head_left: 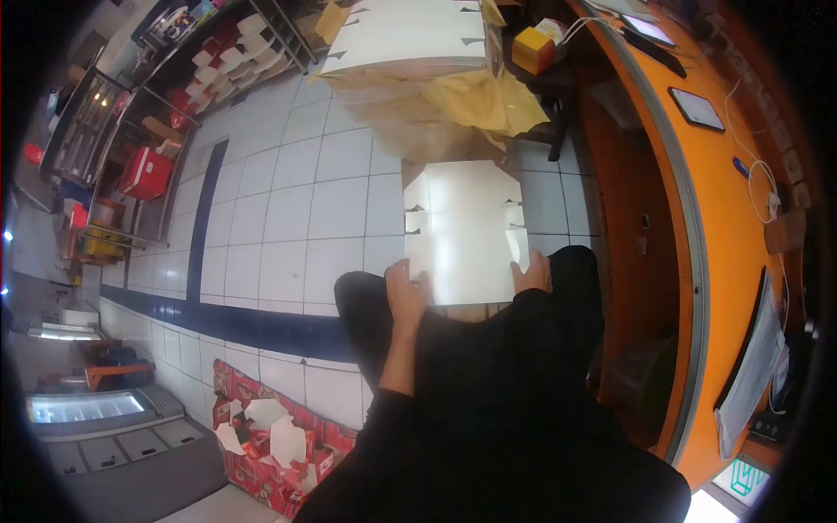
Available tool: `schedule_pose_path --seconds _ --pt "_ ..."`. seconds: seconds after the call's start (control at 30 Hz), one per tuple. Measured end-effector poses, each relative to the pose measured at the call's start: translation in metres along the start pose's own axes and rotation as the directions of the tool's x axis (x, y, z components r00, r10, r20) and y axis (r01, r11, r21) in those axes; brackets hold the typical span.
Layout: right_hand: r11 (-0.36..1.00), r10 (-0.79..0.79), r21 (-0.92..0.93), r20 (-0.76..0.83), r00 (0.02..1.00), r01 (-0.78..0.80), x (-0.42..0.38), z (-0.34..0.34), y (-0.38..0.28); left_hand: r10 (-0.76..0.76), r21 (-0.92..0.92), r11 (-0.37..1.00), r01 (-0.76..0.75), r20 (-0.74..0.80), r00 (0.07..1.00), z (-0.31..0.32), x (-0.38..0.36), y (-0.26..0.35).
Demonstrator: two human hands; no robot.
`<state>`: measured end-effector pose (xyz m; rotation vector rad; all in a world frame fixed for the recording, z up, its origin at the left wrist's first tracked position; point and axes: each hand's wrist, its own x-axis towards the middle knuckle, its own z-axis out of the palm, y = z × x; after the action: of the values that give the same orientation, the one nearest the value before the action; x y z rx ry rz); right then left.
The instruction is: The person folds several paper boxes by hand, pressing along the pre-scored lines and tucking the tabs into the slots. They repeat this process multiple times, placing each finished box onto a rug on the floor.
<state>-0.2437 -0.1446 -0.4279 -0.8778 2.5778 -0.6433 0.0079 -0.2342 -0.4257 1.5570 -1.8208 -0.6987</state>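
A flat white cardboard box blank [471, 227] with cut notches along both sides lies in front of me, above my lap. My left hand [406, 292] grips its near left edge, the thumb on top. At the near right edge, my right hand [533, 275] is closed on the same blank, beside a side flap that tilts up a little. Further ahead, a stack of similar white blanks [405, 35] sits in torn brown and yellow wrapping paper [484, 98]. The undersides of both hands are hidden.
An orange counter [697, 261] runs along my right, with a phone [697, 108] and cables on it. A red patterned carton [261, 471] at lower left holds folded boxes. Metal shelves stand at the far left, near stacked food boxes [235, 61]. A yellow box [534, 50] is ahead.
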Motion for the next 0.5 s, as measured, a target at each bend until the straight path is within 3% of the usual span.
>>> schedule_pose_path --seconds 0.13,0.2,0.23,0.33,0.4,0.43,0.5 --pt "0.997 -0.040 0.064 -0.063 0.997 0.044 0.009 -0.005 -0.007 -0.052 0.027 0.998 0.050 0.060 0.997 0.001 0.006 -0.008" --pt "0.995 0.034 0.098 -0.018 0.999 -0.032 0.013 -0.003 -0.008 -0.017 0.218 0.976 -0.021 0.172 0.985 0.002 0.006 -0.009" --pt "0.995 0.034 0.099 -0.022 0.999 -0.032 0.015 0.000 -0.004 -0.013 0.217 0.976 -0.025 0.171 0.985 0.001 0.005 -0.007" --pt "0.987 -0.031 0.156 -0.059 0.998 0.039 0.022 0.006 0.001 0.095 0.210 0.970 -0.126 0.153 0.984 -0.005 0.003 0.007" --pt "0.948 -0.241 0.174 -0.161 0.957 0.268 0.020 0.010 0.003 0.307 0.359 0.873 -0.331 0.122 0.944 -0.004 -0.002 0.020" --pt "0.949 -0.238 0.174 -0.156 0.959 0.264 0.012 0.003 -0.007 0.303 0.360 0.873 -0.329 0.127 0.944 -0.001 -0.005 0.022" --pt "0.944 -0.242 0.235 0.016 0.970 0.232 -0.001 -0.011 -0.029 0.309 0.364 0.852 -0.377 0.232 0.922 0.007 -0.008 0.027"
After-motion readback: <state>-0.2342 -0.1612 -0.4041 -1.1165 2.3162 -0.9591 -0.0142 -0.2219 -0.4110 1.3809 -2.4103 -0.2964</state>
